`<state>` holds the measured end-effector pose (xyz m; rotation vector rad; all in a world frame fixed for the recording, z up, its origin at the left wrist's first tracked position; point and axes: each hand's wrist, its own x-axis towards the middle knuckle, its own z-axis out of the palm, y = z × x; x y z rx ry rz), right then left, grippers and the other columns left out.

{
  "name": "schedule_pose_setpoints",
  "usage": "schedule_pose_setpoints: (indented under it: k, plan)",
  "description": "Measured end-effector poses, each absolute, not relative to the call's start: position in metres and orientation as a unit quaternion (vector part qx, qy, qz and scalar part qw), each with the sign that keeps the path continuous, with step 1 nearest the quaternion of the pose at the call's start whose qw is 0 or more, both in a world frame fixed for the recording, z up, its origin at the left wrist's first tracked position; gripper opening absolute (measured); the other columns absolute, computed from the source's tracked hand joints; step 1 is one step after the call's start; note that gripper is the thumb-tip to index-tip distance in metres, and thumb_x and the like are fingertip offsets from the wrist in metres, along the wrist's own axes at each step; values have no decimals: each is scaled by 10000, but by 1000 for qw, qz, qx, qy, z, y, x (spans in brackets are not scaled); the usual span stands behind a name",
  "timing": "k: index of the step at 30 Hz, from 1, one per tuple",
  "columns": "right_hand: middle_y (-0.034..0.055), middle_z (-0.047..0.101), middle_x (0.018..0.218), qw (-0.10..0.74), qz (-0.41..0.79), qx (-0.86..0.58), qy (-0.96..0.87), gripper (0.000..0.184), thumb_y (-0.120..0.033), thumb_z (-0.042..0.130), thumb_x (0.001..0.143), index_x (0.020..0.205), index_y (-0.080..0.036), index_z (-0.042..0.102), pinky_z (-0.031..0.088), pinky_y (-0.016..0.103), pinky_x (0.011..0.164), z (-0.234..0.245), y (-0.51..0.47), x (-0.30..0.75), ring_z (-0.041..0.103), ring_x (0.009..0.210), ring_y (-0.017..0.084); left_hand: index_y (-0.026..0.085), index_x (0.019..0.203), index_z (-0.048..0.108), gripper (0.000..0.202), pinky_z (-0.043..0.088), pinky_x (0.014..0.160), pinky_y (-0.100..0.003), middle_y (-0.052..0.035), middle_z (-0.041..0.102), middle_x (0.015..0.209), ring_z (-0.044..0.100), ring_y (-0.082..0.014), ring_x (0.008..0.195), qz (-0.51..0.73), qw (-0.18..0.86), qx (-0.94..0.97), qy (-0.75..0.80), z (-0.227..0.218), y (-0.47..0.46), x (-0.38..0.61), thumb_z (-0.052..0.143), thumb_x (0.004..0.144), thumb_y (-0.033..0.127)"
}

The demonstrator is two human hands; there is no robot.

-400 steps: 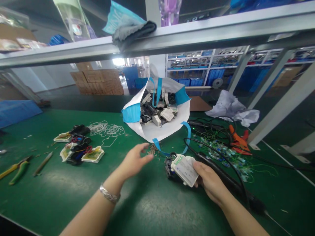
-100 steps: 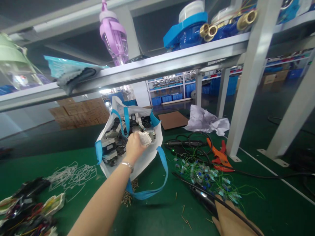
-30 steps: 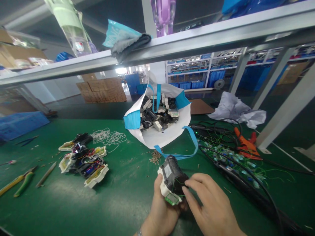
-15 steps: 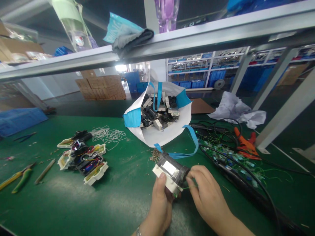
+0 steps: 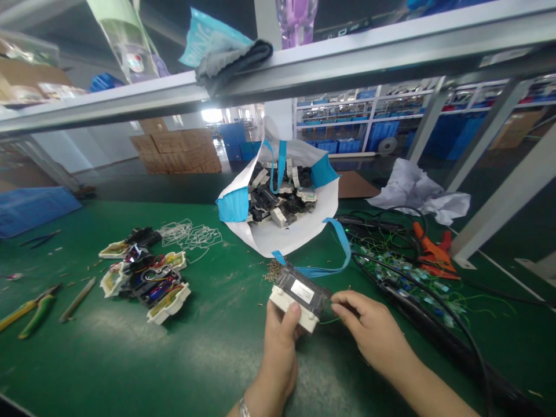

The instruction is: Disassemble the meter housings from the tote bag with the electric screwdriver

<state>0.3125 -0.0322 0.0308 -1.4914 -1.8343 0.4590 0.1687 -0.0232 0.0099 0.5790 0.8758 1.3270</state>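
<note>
My left hand (image 5: 278,341) grips a small module (image 5: 300,296) with a dark smoky cover and a white base, thumb pressed on its white edge. My right hand (image 5: 369,330) is at the module's right end, fingertips pinched on a thin green wire (image 5: 329,320) that comes from it. Both hands hover just above the green mat (image 5: 108,359). Behind them stands a white bag with blue handles (image 5: 282,231), full of several similar black and white modules.
Opened modules with coloured wiring (image 5: 145,281) lie at the left beside white wire loops (image 5: 191,234). Yellow-green pliers (image 5: 28,307) lie at the far left. Green wires with blue tags (image 5: 399,272), black cables, an orange tool (image 5: 430,252) and crumpled paper (image 5: 417,191) are at the right. A metal shelf (image 5: 304,63) runs overhead.
A left hand took a module out of the bag and brought it down over the mat. In the last second it has been turned so its labelled cover faces up, and the right fingers pinched the wire.
</note>
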Motion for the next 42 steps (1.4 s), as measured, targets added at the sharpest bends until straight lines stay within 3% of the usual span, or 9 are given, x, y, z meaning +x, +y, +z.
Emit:
schedule_pose_setpoints:
  k: [6, 13, 19, 22, 25, 28, 33, 38, 42]
  plan:
    - [30, 504, 572, 256, -181, -550, -774, 267, -73, 321, 809, 680, -152, 541, 302, 254, 545, 21, -35, 314, 476, 551, 152, 179, 969, 452, 495, 451, 660, -280, -44, 598, 862, 570, -180, 764, 594, 622, 297, 415, 3, -22, 169, 718, 590, 354]
    - [29, 463, 537, 251, -223, -586, -738, 246, -19, 346, 725, 608, -162, 508, 260, 271, 548, 19, -33, 317, 417, 521, 157, 160, 925, 439, 510, 434, 660, -257, -4, 590, 746, 547, -147, 671, 616, 519, 377, 457, 0, -23, 175, 717, 548, 360]
    - [38, 460, 539, 261, -127, -617, -731, 245, -25, 325, 709, 588, -163, 488, 254, 277, 532, 17, -32, 317, 416, 522, 156, 172, 960, 423, 508, 440, 699, -279, -14, 587, 786, 555, -157, 716, 604, 488, 389, 495, -6, -21, 174, 704, 567, 328]
    - [14, 473, 539, 266, -75, -618, -736, 252, -106, 311, 793, 619, -172, 482, 293, 246, 500, 20, -31, 317, 441, 508, 138, 176, 951, 413, 487, 452, 674, -286, -23, 577, 807, 556, -157, 720, 598, 524, 357, 490, -7, -18, 171, 693, 593, 354]
    - [-3, 502, 618, 330, 111, -599, -721, 235, -261, 357, 841, 663, -182, 488, 368, 214, 511, 24, -29, 315, 479, 544, 119, 180, 965, 404, 477, 462, 603, -285, -35, 563, 832, 557, -156, 693, 584, 595, 291, 470, -4, -15, 169, 668, 629, 393]
    - [27, 500, 771, 459, 319, -542, -628, 283, -365, 419, 823, 633, -167, 488, 406, 236, 547, 25, -28, 310, 479, 573, 112, 185, 1002, 406, 446, 463, 574, -287, -46, 556, 866, 551, -149, 680, 561, 652, 256, 442, -1, -16, 169, 631, 680, 395]
    - [12, 518, 745, 589, 530, -434, -428, 301, -437, 558, 755, 666, -163, 473, 325, 212, 428, 23, -29, 302, 411, 448, 68, 177, 1034, 434, 394, 458, 576, -276, -58, 569, 853, 542, -143, 684, 517, 710, 240, 413, 0, -19, 172, 567, 738, 400]
    - [-49, 421, 566, 573, 610, -382, -392, 345, -419, 541, 795, 623, -160, 389, 219, 184, 395, 28, -33, 300, 311, 371, 32, 165, 995, 453, 372, 455, 544, -267, -51, 567, 803, 536, -148, 669, 506, 714, 244, 419, 0, -22, 174, 573, 727, 393]
    - [-43, 414, 576, 542, 611, -384, -430, 369, -441, 544, 793, 621, -147, 400, 130, 182, 382, 34, -34, 306, 241, 368, 10, 169, 989, 464, 386, 452, 527, -259, -39, 568, 771, 532, -139, 629, 519, 684, 266, 437, 2, -18, 169, 598, 696, 381]
